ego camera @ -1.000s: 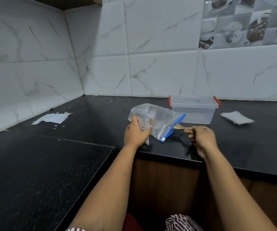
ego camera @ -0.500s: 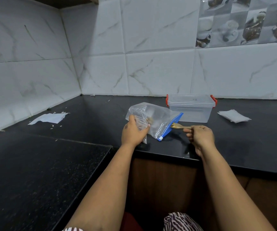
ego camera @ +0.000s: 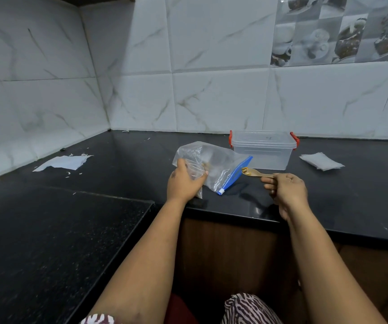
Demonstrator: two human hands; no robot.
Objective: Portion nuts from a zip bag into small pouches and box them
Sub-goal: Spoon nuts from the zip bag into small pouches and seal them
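- left hand (ego camera: 183, 183) grips the zip bag (ego camera: 214, 167) at its lower left edge
- right hand (ego camera: 286, 190) pinches the spoon (ego camera: 256, 173), whose bowl is just beside the blue zip

Counter (ego camera: 118, 164) black, speckled. Zip bag (ego camera: 218, 164) clear, blue seal. Box (ego camera: 263, 153) clear, red clips. My spoon (ego camera: 255, 173) golden. Wall tiles (ego camera: 211, 99) white, grey-veined.

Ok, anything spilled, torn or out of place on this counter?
Nothing spilled near the zip bag. The one oddity: a torn white sheet far left on the counter, ragged-edged, with small white scraps scattered around it. The lidded box sits square.
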